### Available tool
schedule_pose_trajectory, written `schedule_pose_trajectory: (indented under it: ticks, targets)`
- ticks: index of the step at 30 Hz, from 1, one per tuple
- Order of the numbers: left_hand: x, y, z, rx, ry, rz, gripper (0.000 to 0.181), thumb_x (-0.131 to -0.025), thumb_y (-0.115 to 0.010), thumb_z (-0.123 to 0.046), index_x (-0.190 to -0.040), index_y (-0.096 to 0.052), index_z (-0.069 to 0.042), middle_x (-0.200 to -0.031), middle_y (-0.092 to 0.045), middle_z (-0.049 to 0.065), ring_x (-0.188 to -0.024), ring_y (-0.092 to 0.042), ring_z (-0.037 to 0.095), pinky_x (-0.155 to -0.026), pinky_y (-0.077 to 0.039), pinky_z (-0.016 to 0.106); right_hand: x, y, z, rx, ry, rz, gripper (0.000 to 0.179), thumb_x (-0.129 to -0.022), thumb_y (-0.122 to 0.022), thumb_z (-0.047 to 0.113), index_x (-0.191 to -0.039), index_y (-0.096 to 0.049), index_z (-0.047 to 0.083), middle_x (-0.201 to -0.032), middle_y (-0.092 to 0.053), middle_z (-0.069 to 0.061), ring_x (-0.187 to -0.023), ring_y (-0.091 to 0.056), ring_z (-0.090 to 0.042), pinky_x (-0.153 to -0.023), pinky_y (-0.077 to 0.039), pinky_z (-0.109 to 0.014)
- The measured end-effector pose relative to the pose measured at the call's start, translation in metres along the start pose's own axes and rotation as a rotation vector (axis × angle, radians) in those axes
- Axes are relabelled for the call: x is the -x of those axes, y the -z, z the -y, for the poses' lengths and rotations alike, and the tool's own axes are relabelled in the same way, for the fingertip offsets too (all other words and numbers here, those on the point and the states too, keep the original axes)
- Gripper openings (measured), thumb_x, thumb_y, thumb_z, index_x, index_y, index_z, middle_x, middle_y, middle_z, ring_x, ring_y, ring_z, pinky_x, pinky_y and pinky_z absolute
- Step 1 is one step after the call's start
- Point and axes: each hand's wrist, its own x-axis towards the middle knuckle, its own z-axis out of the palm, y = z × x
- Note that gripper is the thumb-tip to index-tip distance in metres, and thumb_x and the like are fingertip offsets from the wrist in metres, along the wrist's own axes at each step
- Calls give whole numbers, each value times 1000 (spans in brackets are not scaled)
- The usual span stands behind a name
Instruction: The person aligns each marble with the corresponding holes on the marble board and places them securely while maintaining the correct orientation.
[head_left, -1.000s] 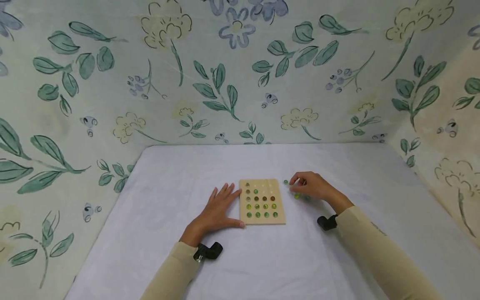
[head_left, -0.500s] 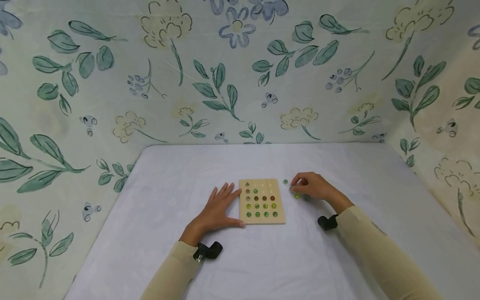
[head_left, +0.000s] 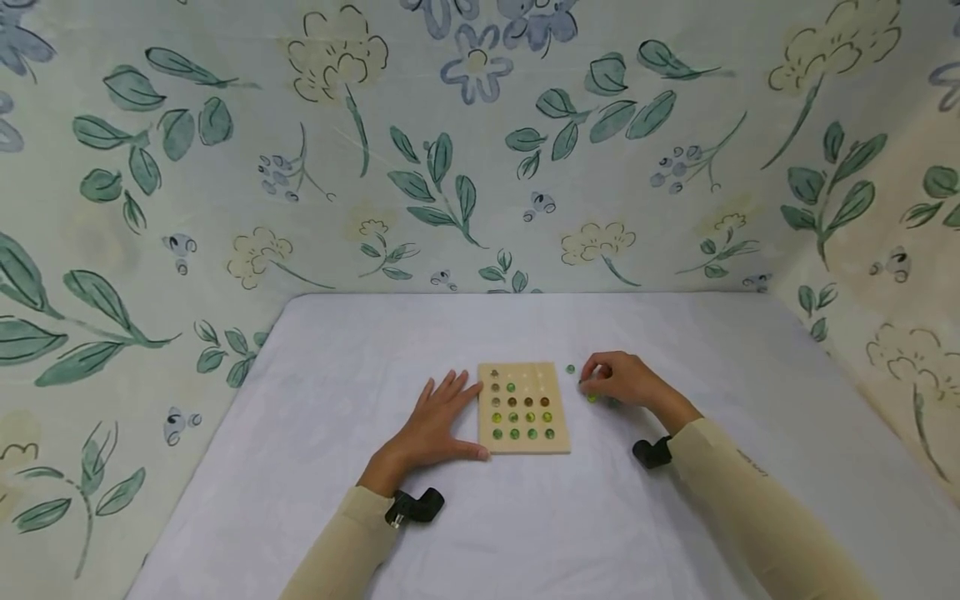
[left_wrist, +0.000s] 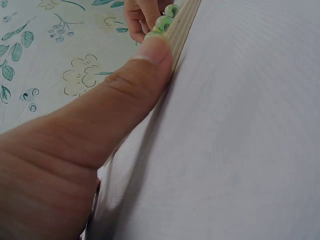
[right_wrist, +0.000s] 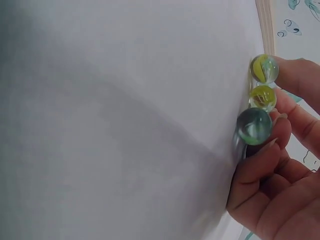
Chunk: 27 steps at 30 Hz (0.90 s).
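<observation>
A square wooden board (head_left: 536,387) lies mid-table, with green, yellow-green and brownish marbles in its hollows. My left hand (head_left: 431,425) is spread at the board's left side, index finger and thumb touching its edge. In the left wrist view the thumb (left_wrist: 125,85) presses near the board's corner, beside green marbles (left_wrist: 164,23). Right of the board, my right hand (head_left: 626,379) pinches a small marble at its fingertips, mostly hidden in the head view. In the right wrist view, a clear marble with a yellow swirl (right_wrist: 264,69), a yellow one (right_wrist: 262,97) and a teal one (right_wrist: 254,126) stand before the fingers.
One loose green marble (head_left: 571,368) lies beyond the right fingertips, near the board's far right corner. A white cloth (head_left: 337,350) covers the table, and a floral fabric (head_left: 480,167) hangs behind it.
The right thumb and index finger have drawn together around a marble, with the hand almost in place. The left hand and board stay put; the head view has tilted slightly.
</observation>
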Motion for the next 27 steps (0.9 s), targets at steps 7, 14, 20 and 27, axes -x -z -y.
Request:
schedule_pose_trajectory:
  ticks: [7,14,20,27]
  targets:
    - [1,0,-1,-3,4,0,112,-65,-71,-74,-154,-27,-23,-161,-14,5,-148,-2,22,-118,5,45,0,-1,0,2,1,-7,18,-85,-75,25,-96,-66,14,-74,-49,-4,-66,-48,-19,-55,-39,-28]
    - [1,0,-3,1,0,-6,111,-65,-72,-72,-154,-28,-21,-161,-15,6,-148,-3,23,-118,4,47,1,-1,0,-2,10,-5,16,-85,-75,22,-95,-66,13,-73,-50,-4,-65,-48,-19,-55,-39,-29]
    - [0,1,-3,3,3,-4,112,-65,-72,-73,-154,-27,-22,-161,-14,6,-148,-2,22,-118,4,46,0,1,1,4,-4,-4,18,-85,-75,25,-96,-66,13,-75,-51,-4,-67,-49,-19,-55,-40,-29]
    - [0,0,-1,0,1,-2,112,-65,-70,-74,-154,-27,-23,-161,-14,5,-148,-2,22,-118,4,46,0,2,1,-6,0,0,18,-85,-75,25,-97,-66,14,-76,-52,-4,-68,-49,-19,-56,-41,-28]
